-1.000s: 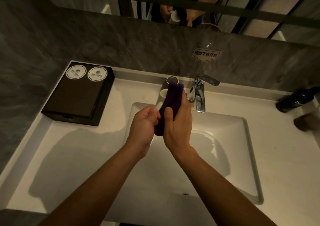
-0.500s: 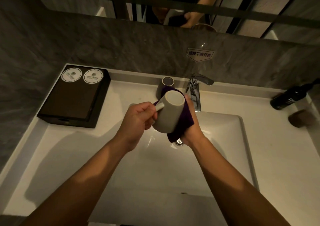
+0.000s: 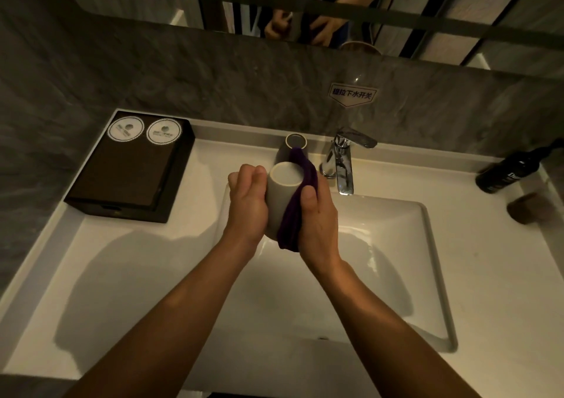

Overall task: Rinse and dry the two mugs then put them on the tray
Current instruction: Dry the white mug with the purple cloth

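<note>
step: I read this as drying mug one, rinse looks done, no water running from the tap (image 3: 343, 165)
left hand (image 3: 247, 203): wrapped around the white mug (image 3: 282, 193), fingers closed on its left side; handle hidden, so I can't tell if it's hooked
right hand (image 3: 317, 217): closed on the purple cloth (image 3: 294, 214), pressing it flat to the mug's right wall, thumb on top to pin it
mug position: up in the air above the sink (image 3: 427, 245), flat end tilted toward me; kept over the basin so drips fall in, my guess
second mug (image 3: 293, 147): dark, standing on the ledge behind the sink, just left of the tap, cloth tip overlapping it in view; can't tell if it's rinsed
tray (image 3: 128, 168): dark, left on the counter, two round paper coasters (image 3: 125, 129) at its back; no mugs on it yet
bottle (image 3: 506, 171): dark, far right, well apart
progress: early, nothing delivered
</note>
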`<action>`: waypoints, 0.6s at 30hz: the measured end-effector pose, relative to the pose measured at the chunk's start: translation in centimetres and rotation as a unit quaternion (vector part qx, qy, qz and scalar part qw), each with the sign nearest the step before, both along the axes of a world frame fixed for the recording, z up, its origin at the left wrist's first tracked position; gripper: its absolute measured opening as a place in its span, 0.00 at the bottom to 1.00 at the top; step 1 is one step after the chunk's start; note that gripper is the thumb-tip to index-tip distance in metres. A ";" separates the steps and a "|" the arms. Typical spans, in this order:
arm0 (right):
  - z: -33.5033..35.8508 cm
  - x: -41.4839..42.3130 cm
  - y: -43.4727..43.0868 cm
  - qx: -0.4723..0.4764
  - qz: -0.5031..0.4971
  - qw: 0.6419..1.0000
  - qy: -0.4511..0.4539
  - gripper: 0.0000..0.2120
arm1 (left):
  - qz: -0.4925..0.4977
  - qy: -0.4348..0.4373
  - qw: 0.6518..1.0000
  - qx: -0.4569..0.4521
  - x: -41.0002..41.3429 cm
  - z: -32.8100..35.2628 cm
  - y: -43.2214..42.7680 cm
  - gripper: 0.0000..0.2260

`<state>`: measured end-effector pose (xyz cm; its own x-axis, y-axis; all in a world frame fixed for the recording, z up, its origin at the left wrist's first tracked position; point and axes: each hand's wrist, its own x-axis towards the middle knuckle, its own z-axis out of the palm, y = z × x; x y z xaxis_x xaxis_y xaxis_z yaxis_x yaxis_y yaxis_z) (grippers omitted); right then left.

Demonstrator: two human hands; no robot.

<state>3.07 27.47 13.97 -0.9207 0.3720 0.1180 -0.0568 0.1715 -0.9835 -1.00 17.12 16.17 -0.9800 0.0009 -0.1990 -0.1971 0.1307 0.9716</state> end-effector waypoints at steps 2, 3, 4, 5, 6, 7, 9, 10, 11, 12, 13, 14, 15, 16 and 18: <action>0.7 0.0 0.2 -0.016 0.028 0.999 -0.010 0.26 | -0.001 -0.008 1.000 0.011 0.2 0.2 0.1 0.13; 1.2 0.0 0.2 -0.025 0.042 0.999 -0.014 0.25 | -0.007 -0.020 1.000 0.022 0.2 0.3 0.1 0.16; 1.4 -0.1 0.2 -0.032 0.056 0.998 -0.025 0.24 | -0.012 -0.031 0.999 0.033 0.3 0.2 -0.1 0.19; 1.5 -0.1 0.3 -0.043 0.070 0.996 -0.041 0.21 | -0.018 -0.040 0.998 0.048 0.4 0.2 -0.3 0.23; 1.6 -0.1 0.4 -0.053 0.084 0.993 -0.060 0.20 | -0.027 -0.042 0.997 0.058 0.5 -0.1 -0.6 0.27; 1.7 -0.1 0.6 -0.072 0.098 0.989 -0.083 0.20 | -0.042 -0.035 0.996 0.066 0.7 -0.3 -0.8 0.30; 1.8 -0.1 0.8 -0.119 0.118 0.975 -0.143 0.26 | -0.070 -0.009 0.995 0.074 1.1 -0.6 -1.0 0.32; 2.0 -0.1 0.8 -0.133 0.121 0.969 -0.171 0.27 | -0.069 -0.002 0.995 0.072 1.4 -0.8 -1.0 0.32; 2.3 -0.1 0.7 -0.133 0.122 0.967 -0.180 0.25 | -0.054 -0.008 0.996 0.068 1.6 -0.9 -0.9 0.32; 2.3 -0.2 0.4 -0.115 0.117 0.972 -0.171 0.23 | -0.029 -0.025 0.998 0.058 1.7 -1.1 -0.8 0.33; 2.4 -0.2 0.1 -0.088 0.105 0.979 -0.149 0.20 | -0.004 -0.037 0.998 0.048 1.8 -1.2 -0.7 0.34; 2.5 -0.1 -0.3 -0.054 0.089 0.987 -0.121 0.18 | 0.014 -0.034 0.999 0.032 1.9 -1.4 -0.6 0.33; 2.5 0.0 -0.8 -0.021 0.075 0.993 -0.093 0.15 | 0.019 -0.005 1.000 -0.012 1.9 -1.4 -0.6 0.30; 2.4 0.1 -1.3 0.006 0.065 0.995 -0.070 0.12 | 0.018 0.043 0.995 -0.088 1.7 -1.4 -0.6 0.25; 2.3 0.4 -2.0 0.036 0.041 0.998 -0.041 0.09 | 0.024 0.086 0.981 -0.171 1.5 -1.9 -0.2 0.09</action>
